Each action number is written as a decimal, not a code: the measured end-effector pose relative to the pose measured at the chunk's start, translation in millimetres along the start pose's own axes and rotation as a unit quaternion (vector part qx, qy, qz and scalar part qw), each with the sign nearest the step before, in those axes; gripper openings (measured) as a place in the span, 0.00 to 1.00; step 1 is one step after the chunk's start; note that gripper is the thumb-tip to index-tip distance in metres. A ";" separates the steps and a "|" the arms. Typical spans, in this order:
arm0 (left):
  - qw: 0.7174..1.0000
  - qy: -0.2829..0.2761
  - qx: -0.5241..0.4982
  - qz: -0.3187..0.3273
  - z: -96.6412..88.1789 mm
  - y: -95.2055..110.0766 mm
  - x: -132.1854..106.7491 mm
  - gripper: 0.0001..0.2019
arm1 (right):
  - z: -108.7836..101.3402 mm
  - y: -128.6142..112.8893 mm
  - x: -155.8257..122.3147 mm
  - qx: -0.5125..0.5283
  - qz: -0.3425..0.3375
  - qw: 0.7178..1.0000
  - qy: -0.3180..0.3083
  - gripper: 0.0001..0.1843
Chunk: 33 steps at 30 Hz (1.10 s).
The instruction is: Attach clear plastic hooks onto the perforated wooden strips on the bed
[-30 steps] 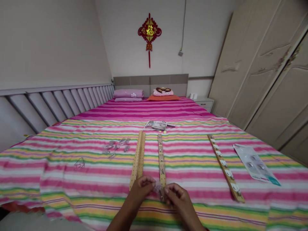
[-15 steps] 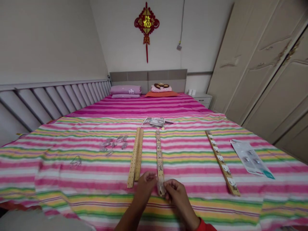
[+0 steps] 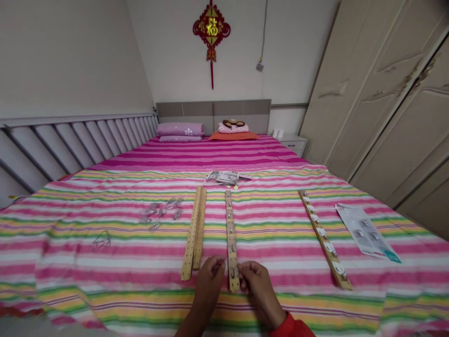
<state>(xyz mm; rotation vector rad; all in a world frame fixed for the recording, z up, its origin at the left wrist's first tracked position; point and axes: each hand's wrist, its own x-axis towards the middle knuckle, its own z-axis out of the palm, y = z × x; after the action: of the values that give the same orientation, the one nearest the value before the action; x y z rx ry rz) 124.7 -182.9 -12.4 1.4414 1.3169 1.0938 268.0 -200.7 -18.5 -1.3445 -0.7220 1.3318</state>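
Observation:
Between my hands a narrow wooden strip [image 3: 231, 255] with holes lies lengthwise on the striped bed cover. Small metal hooks or clips [image 3: 230, 230] sit along it in a row, one at its near end between my fingertips. To its left is my left hand [image 3: 209, 281], fingers curled and thumb and forefinger close together near the edge. My right hand [image 3: 257, 281] has its fingers pinched against the right edge. Whatever either pinch holds is too small to make out. Two bare perforated wooden strips [image 3: 191, 238] lie left of my left hand.
Another strip with white pieces [image 3: 322, 232] lies to the right, beside a blister pack [image 3: 366, 233]. Small clear plastic bags [image 3: 161, 210] and thin wire-like loops [image 3: 102, 239] are on the left. A plastic packet [image 3: 224, 178] lies beyond the strips. A railing [image 3: 70, 122] borders the bed.
My hands have drawn slightly apart at the strip's near end. The clear film-like piece between them no longer shows, and the near metal piece is more visible. The view has shifted slightly.

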 end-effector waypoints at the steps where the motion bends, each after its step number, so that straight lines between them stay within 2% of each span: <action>1: 1.000 -0.002 0.008 0.010 0.0 -0.8 -0.6 0.14 | 0.4 -0.2 0.5 0.000 -0.002 1.000 0.002 0.18; 5: 0.997 -0.012 0.058 0.051 -0.7 -1.7 -1.8 0.13 | 2.7 1.1 0.9 0.003 -0.016 1.000 0.012 0.18; 9: 0.994 -0.038 0.084 0.063 0.0 -2.4 -0.9 0.13 | 4.7 6.8 0.7 0.022 -0.033 0.999 0.026 0.17; 21: 0.997 -0.024 0.074 0.025 8.4 -7.1 6.1 0.13 | 6.8 13.7 -7.5 0.025 -0.051 0.997 0.047 0.18; 25: 0.998 -0.012 0.067 -0.002 9.7 -7.5 10.3 0.13 | 5.2 24.5 -12.1 0.011 -0.056 0.997 0.047 0.20; 28: 0.998 -0.007 0.060 -0.019 11.1 -11.5 15.2 0.13 | 4.1 39.7 -9.7 -0.011 -0.038 0.998 0.040 0.22; 33: 0.998 -0.001 0.050 -0.044 13.4 -19.9 24.3 0.12 | 3.7 60.4 3.3 -0.042 0.041 0.998 0.024 0.24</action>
<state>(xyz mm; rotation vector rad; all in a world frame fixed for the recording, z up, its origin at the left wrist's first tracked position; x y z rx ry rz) 134.5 -158.1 -33.7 1.4430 1.4371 0.9810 250.1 -212.1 -75.2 -1.4821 -0.7042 1.3410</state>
